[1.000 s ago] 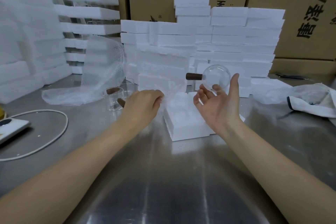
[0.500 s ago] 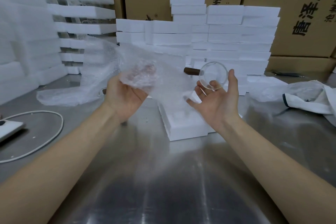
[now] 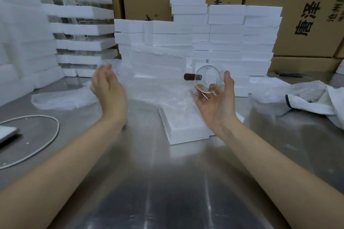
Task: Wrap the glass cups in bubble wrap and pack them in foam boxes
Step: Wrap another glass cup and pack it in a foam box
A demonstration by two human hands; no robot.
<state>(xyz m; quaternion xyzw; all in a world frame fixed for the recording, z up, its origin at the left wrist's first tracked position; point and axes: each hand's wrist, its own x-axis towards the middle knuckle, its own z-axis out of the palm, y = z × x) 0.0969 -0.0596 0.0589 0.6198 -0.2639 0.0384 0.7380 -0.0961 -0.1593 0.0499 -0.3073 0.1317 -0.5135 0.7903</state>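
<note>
While the right hand (image 3: 216,106) cradles the glass cup (image 3: 209,78) on its side, fingers curled under it and thumb up by the rim, the left hand (image 3: 109,89) is flat with straight fingers, kinda blurry. The cup hangs at 1 o'clock of the foam box (image 3: 186,132) on the counter (image 3: 167,182), the left hand at 10. Bubble wrap (image 3: 163,93) drapes over the box between both hands; can't tell if the left touches it.

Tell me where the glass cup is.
In the head view, right of centre: the right hand holds the cup above the foam box, before the foam stack, brown handle pointing left.
</note>
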